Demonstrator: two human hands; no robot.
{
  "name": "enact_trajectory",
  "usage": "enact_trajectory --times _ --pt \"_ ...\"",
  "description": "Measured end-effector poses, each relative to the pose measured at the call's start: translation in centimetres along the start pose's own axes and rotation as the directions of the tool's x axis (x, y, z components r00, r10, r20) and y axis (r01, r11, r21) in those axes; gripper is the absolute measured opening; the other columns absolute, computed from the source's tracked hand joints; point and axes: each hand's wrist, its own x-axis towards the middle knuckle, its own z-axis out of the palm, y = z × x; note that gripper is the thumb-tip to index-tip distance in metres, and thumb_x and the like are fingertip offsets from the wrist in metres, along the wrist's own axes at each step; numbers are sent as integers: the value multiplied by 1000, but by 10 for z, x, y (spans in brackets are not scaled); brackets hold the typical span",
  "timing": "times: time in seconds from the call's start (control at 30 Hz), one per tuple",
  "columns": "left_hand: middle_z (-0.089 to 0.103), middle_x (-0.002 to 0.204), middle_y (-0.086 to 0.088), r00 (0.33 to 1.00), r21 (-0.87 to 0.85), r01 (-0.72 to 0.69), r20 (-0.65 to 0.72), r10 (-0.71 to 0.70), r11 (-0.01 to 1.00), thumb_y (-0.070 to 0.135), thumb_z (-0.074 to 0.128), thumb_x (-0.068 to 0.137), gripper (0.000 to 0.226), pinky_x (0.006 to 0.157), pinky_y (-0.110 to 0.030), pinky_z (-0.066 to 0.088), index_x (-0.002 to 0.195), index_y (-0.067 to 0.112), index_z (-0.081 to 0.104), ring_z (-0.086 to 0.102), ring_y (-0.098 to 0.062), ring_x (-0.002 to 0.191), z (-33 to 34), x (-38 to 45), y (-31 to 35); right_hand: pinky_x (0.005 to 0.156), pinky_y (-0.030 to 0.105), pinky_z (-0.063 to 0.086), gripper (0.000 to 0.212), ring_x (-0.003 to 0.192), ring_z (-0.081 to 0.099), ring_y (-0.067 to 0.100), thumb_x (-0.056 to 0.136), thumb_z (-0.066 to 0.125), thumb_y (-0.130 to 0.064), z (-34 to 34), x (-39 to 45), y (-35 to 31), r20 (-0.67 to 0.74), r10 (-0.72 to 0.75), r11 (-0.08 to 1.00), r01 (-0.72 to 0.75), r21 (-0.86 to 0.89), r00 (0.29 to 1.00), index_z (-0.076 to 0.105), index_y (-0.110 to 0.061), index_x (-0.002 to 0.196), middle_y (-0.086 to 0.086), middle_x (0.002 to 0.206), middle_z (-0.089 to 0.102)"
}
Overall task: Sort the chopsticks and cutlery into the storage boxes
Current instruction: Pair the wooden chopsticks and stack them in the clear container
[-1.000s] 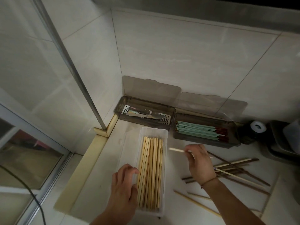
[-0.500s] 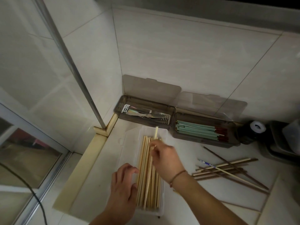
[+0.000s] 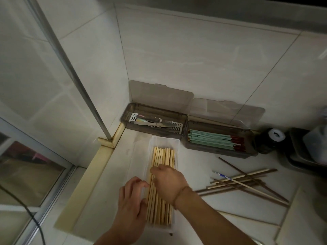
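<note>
R hand (image 3: 168, 181) has laid its bamboo stick into clear box (image 3: 165, 141), fingers now flat on bamboo chopsticks (image 3: 162, 156), holding nothing. L hand (image 3: 131, 202) braces box wall, relaxed. Loose chopsticks (image 3: 244, 183) remain on table (image 3: 203, 163).

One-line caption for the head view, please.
Right hand settles bamboo chopsticks in the clear box; left hand steadies it.
</note>
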Motion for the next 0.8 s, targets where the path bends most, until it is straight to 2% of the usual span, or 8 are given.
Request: enact_trajectory --times 0.1,0.13,0.2,0.3,0.4,0.6,0.73,0.8 --pt "31 129 17 1000 -4 -2 -8 2 1000 26 36 75 43 87 -39 39 116 41 38 30 -5 116 -1 0 0 83 25 49 19 91 59 15 87 58 -14 -6 -27 39 -424 -111 984 159 78 899 66 -18 103 -1 97 65" --pt "31 129 18 1000 -5 2 -6 -2 1000 26 35 76 43 89 -38 38 115 42 37 28 -4 120 -1 0 1 80 25 50 17 88 60 15 84 62 -10 -6 -37 62 -528 -54 990 116 85 847 68 -17 99 -1 93 66" --pt "30 129 19 1000 0 -2 -7 2 1000 26 36 76 42 89 -37 37 115 42 38 25 -1 123 -1 1 1 76 29 51 15 83 62 20 82 59 -11 -8 -60 115 -629 168 985 -111 128 759 70 -13 92 4 88 68" --pt "30 129 19 1000 2 -3 -13 3 1000 26 37 77 42 88 -37 36 116 42 39 26 -1 122 0 0 0 77 35 50 19 87 62 30 86 55 -15 -5 -98 193 -473 573 812 -541 217 669 71 -12 96 11 94 68" --pt "27 129 24 1000 8 -3 -11 3 1000 25 37 78 42 87 -36 35 115 43 37 26 -1 123 0 0 1 79 41 50 18 91 59 36 84 62 -12 2 -138 237 -346 739 662 -719 212 578 70 -14 100 14 100 66" --pt "25 127 26 1000 18 12 -12 -12 1000 24 38 78 39 88 -35 35 114 39 40 27 -1 117 0 1 4 74 39 48 18 92 54 34 83 69 -18 19 -167 248 -332 724 668 -734 119 605 71 -18 101 8 102 65" --pt "27 126 23 1000 20 26 -6 -26 999 29 35 78 37 88 -35 34 114 39 41 30 -7 112 0 1 4 69 40 47 12 87 52 37 84 63 -18 22 -167 247 -487 656 703 -701 117 577 72 -13 89 10 91 67" --pt "27 127 23 1000 19 21 -5 -21 1000 25 38 79 38 88 -35 34 114 40 40 28 -2 116 1 0 5 68 41 48 31 83 52 37 84 49 -30 17 -163 238 -610 551 780 -611 134 570 71 -9 88 12 86 67"
